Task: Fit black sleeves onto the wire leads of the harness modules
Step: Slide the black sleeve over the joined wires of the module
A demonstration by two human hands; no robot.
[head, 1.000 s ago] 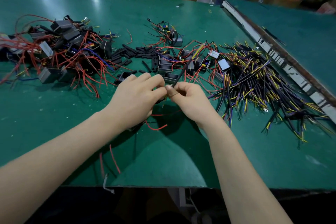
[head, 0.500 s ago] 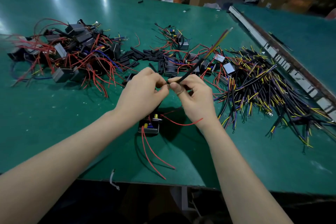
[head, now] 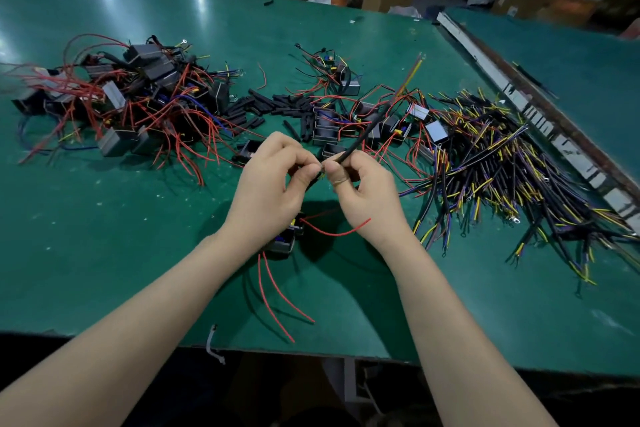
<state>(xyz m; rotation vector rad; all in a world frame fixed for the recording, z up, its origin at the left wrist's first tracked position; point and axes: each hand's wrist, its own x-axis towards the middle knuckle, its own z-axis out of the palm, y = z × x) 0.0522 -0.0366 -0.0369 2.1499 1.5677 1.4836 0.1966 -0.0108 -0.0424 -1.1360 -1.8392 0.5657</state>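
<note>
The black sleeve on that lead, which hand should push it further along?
Right, probably. The right hand already pinches the black sleeve at its near end, while the left hand holds the wires feeding into it.

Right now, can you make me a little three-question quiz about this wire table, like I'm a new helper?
1. True or false: the right hand pinches a long black sleeved lead.
2. Which pile lies furthest right? A) the red-wired modules B) the black-and-yellow leads C) the loose black sleeves
3. Fill in: under the left hand hangs a small module with ___ wires.

Key: 1 true; 2 B; 3 red.
</note>
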